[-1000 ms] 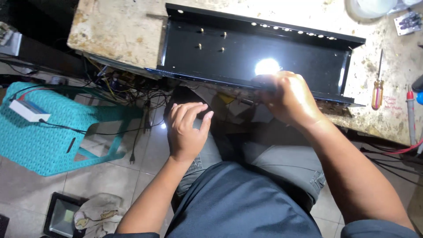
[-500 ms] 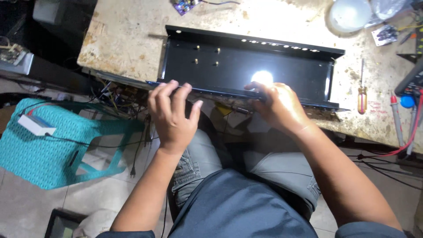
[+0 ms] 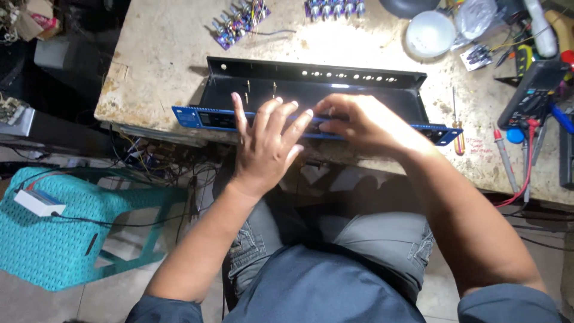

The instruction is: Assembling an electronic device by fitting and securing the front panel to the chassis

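Observation:
A long black metal chassis (image 3: 311,90) with a blue front panel (image 3: 197,116) lies on the worn workbench (image 3: 161,54). My left hand (image 3: 266,143) rests with its fingers spread over the blue panel near the middle, holding nothing. My right hand (image 3: 365,122) is beside it, fingers curled on the panel's edge; what the fingertips pinch is hidden. Small brass standoffs (image 3: 248,87) rise from the chassis floor.
Two purple circuit boards with knobs (image 3: 239,21) lie at the back. A white bowl (image 3: 430,33), a screwdriver (image 3: 457,128), a multimeter (image 3: 529,93) with red probes and other tools crowd the right. A teal plastic stool (image 3: 66,239) stands on the floor at left.
My left hand rose from my lap up onto the blue front panel. The view shifted, bringing the chassis lower and nearer. My right hand stayed on the panel edge.

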